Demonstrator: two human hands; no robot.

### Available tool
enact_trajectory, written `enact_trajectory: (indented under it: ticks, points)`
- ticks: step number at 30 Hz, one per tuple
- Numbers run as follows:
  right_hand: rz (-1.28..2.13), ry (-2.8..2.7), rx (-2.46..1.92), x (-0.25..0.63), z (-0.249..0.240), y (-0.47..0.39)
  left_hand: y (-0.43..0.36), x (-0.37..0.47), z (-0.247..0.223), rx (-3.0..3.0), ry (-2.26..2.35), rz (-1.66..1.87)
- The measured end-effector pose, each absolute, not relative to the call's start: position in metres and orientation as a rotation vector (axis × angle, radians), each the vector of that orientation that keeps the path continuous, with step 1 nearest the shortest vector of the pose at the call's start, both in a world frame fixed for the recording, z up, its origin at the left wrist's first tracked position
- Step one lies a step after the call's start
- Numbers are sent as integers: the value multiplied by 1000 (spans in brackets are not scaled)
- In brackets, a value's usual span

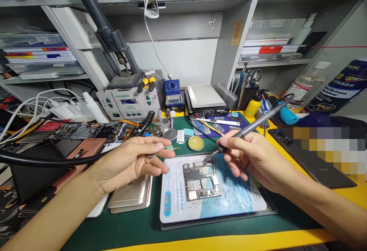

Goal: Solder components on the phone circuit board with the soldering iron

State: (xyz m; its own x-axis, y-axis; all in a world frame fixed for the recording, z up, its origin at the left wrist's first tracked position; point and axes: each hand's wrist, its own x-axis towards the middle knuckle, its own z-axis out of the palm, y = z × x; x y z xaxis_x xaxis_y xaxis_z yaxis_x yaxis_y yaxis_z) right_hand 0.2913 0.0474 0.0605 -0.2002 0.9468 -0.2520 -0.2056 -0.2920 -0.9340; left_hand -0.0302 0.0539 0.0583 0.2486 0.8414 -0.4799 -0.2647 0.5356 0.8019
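The right hand [252, 155] grips a slim grey soldering iron [252, 125] like a pen; its tip touches the top edge of the small silver phone circuit board [200, 180]. This board lies on a white-and-blue work mat [229, 201] — the landmark here. Left of the mat, the left hand [134, 161] pinches what seems a thin solder strip [172, 148], too small to name surely. I judge a steady, light touch is best — press only on the joint.
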Motion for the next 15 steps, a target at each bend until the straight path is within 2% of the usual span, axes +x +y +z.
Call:
enact_trajectory:
  ticks: [15]
  points:
    - [1633, -1075, -1137, 294, 55, 43, 44, -34, 54, 933, 1128, 635]
